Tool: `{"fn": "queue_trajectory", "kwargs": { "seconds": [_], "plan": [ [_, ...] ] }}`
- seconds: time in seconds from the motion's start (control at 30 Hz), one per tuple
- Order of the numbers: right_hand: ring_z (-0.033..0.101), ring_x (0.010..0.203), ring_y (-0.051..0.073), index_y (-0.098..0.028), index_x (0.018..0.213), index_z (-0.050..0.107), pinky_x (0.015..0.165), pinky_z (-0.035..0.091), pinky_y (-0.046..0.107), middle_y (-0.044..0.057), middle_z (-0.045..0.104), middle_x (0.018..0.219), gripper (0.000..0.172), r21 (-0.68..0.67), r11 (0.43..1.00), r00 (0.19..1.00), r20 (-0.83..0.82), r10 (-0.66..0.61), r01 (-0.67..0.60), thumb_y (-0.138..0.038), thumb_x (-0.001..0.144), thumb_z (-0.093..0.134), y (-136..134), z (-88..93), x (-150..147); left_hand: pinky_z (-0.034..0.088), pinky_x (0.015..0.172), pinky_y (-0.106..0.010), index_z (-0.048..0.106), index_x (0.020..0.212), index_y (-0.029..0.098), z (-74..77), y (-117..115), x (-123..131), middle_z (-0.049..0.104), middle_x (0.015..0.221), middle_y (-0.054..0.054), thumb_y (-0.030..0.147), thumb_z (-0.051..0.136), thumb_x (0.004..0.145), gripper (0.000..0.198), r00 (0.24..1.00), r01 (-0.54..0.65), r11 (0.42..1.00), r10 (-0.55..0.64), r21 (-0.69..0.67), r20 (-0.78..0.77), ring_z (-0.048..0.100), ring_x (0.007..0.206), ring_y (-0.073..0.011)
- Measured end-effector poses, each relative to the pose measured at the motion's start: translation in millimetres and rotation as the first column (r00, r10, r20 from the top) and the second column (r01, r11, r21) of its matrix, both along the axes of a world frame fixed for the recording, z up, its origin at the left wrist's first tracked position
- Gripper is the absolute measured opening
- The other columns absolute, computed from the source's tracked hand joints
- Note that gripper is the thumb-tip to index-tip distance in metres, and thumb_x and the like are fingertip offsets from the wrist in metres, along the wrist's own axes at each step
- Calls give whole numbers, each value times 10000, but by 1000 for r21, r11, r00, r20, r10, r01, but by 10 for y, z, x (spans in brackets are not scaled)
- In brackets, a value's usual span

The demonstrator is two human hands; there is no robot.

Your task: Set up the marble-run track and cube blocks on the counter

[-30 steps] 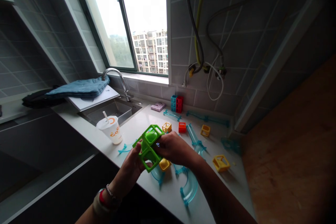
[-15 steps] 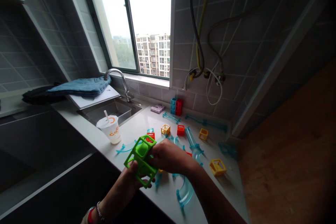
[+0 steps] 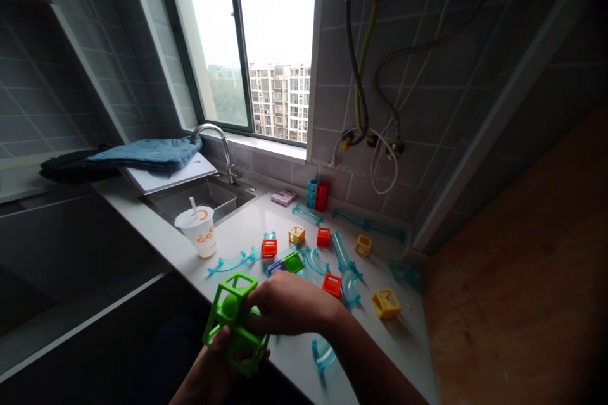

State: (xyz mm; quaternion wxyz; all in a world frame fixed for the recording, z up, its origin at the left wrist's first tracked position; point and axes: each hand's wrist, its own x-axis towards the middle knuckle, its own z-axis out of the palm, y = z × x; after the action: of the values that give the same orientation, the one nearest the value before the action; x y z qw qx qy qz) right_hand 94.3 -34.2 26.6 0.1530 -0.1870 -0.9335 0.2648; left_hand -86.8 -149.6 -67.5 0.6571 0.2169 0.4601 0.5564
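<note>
A bright green piece of open-framed toy blocks (image 3: pixel 230 307), seemingly joined cubes, is held over the counter's front edge. My left hand (image 3: pixel 215 354) grips it from below, thumb on the near side. My right hand (image 3: pixel 292 304) is closed on its right side, hiding the fingertips and part of the piece. Just beyond my right hand lie another green block (image 3: pixel 293 262) and a red block (image 3: pixel 269 249). A second red block (image 3: pixel 331 285) sits right of my wrist. Clear blue track pieces (image 3: pixel 317 261) lie around them.
A drink cup with a straw (image 3: pixel 198 234) stands at the left by the sink (image 3: pixel 166 205). Yellow blocks, one nearer (image 3: pixel 386 304), lie to the right. Stacked red blocks (image 3: pixel 322 196) and a lilac piece (image 3: pixel 284 197) are at the back. A wooden panel (image 3: pixel 513 278) borders the right.
Both hands have moved down and a little left with the green piece. The green block and red block behind my right hand now show more. My left wrist's bracelets have gone out of view.
</note>
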Motion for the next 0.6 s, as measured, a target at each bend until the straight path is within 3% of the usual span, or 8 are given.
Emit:
{"fn": "queue_trajectory", "kwargs": {
  "seconds": [0.13, 0.3, 0.43, 0.53, 0.6],
  "plan": [
    [565, 644, 110, -258, 1055, 809, 616, 366, 217, -35, 704, 726, 168, -24, 1000, 1000, -22, 0, -1, -265, 917, 714, -25, -13, -31, 619, 696, -371, 468, 1573, 254, 6, -33, -50, 827, 971, -117, 579, 885, 725, 999, 1000, -24, 999, 24, 23, -18, 780, 867, -337],
    [590, 678, 125, -231, 1016, 812, 635, 383, 217, -7, 729, 760, 137, -11, 1000, 1000, -17, 17, -18, -240, 923, 711, -60, 3, -59, 639, 706, -423, 405, 1608, 279, 49, -68, -141, 823, 1057, -145, 627, 884, 684, 1097, 998, -15, 996, 19, 83, -58, 783, 894, -382],
    [622, 720, 137, -230, 1047, 806, 658, 402, 214, 14, 753, 815, 157, -18, 999, 1000, 5, 30, -30, -237, 936, 695, -87, 37, -63, 628, 629, -406, 490, 1539, 263, 102, -60, -262, 810, 1093, -167, 587, 900, 684, 1002, 997, 24, 995, -17, 95, -75, 783, 883, -385],
    [630, 713, 133, -230, 1051, 801, 664, 413, 212, 15, 755, 814, 158, -41, 999, 999, 27, 28, -27, -231, 942, 686, -92, 52, -60, 574, 521, -333, 646, 1346, 200, 145, 36, -320, 811, 951, -167, 593, 913, 663, 832, 983, 149, 983, -136, 111, -121, 777, 755, -351],
    [616, 686, 125, -219, 1005, 800, 651, 416, 212, 10, 744, 792, 139, -55, 998, 1000, 1, 23, -23, -210, 937, 679, -70, 67, -29, 589, 545, -340, 709, 1221, 188, 179, 158, -330, 806, 926, -153, 582, 921, 658, 719, 970, 205, 966, -178, 158, -168, 773, 749, -336]
  ]
}}
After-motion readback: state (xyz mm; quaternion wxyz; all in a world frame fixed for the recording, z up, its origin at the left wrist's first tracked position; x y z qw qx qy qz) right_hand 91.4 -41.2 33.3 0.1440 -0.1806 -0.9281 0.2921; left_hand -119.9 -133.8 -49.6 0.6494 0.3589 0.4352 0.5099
